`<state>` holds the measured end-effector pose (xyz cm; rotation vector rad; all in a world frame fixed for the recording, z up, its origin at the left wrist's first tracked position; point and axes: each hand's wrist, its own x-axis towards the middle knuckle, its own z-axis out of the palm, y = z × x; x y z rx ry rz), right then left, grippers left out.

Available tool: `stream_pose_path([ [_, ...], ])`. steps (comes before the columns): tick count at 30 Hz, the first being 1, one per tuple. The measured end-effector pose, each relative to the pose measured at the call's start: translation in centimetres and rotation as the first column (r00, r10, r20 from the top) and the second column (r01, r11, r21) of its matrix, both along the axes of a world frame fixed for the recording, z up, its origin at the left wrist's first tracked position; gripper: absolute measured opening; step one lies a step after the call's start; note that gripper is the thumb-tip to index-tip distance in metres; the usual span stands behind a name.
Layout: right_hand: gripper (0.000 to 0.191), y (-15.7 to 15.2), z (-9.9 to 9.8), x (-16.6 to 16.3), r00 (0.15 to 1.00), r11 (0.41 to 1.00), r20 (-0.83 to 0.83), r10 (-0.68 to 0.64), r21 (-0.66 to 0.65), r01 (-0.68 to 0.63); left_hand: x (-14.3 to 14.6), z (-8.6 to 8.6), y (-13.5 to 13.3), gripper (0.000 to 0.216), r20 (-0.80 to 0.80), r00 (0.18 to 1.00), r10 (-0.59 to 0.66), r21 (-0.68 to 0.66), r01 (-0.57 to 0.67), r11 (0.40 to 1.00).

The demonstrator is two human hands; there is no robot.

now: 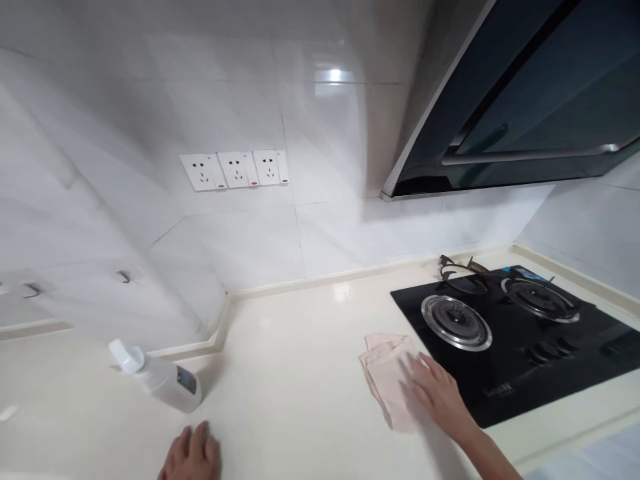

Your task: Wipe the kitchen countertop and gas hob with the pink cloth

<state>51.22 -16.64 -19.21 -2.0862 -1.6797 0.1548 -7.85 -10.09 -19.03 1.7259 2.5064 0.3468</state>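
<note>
My right hand [440, 393] is on a folded pale pink cloth [387, 380], its fingers pressing the cloth against the countertop [300, 393]. The cloth lies beside the left edge of the black gas stove [500, 373], with some of it hidden under the hand. At the bottom left, my left hand [193, 457] rests on the countertop with its fingers a little bent and nothing visible in it. Just beyond that hand stands a white spray bottle [167, 383], which appears tilted in the view.
The stove has round burners [457, 322], and a loose pan support [463, 277] sits at its back. Above it juts a dark range hood [530, 100]. Three wall sockets [235, 170] are on the tiled wall. A raised edge [310, 279] runs along the counter's back.
</note>
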Motion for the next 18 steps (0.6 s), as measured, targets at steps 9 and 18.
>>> stream_pose_path([
  [9, 0.081, 8.2, 1.3, -19.3, 0.976, 0.926, 0.054, 0.209, -0.332, -0.180, 0.4, 0.2, -0.6, 0.051, -0.052, 0.999, -0.016, 0.016, 0.016, 1.000],
  [18, 0.093, 1.8, 0.9, -37.8, 0.521, 0.511, -0.337, 0.784, -0.124, -0.850, -0.4, 0.2, -0.3, 0.057, -0.027, 0.999, -0.041, -0.019, 0.041, 0.999],
])
